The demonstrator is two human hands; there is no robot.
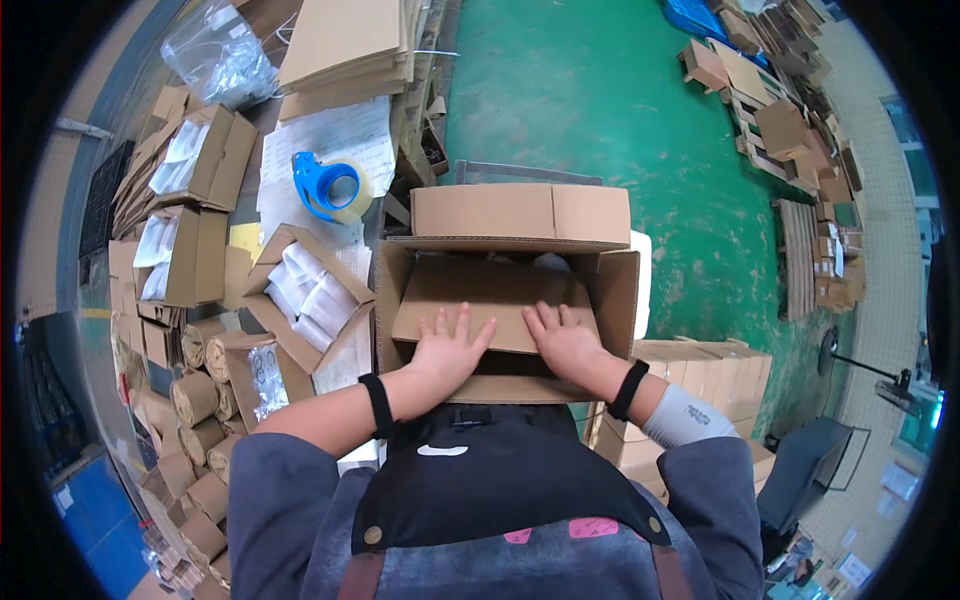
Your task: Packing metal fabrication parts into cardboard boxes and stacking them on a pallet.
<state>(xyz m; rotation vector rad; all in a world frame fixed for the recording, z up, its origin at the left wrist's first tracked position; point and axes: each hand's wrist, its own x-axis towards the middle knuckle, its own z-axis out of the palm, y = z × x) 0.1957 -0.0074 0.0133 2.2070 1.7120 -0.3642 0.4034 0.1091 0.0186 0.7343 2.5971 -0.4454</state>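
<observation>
An open brown cardboard carton (619, 290) stands right in front of me, its far flap (500, 212) folded outward. Inside it lies a flat brown cardboard piece (470, 283), slightly tilted; whether it is a loose sheet or the top of a smaller box, I cannot tell. My left hand (443, 350) rests on its near left part with fingers spread. On its right part, my right hand (568, 345) lies with fingers stretched out. Neither hand grips anything. Beyond the piece's far edge, whitish contents show dimly in shadow.
Left of the carton, an open box (357, 318) holds white-wrapped items. Behind it, a blue tape dispenser (318, 186) lies on papers (375, 140). Flat cardboard (340, 45) is stacked at the far left. Closed cartons (700, 372) are piled at the right, beside the green floor (700, 230).
</observation>
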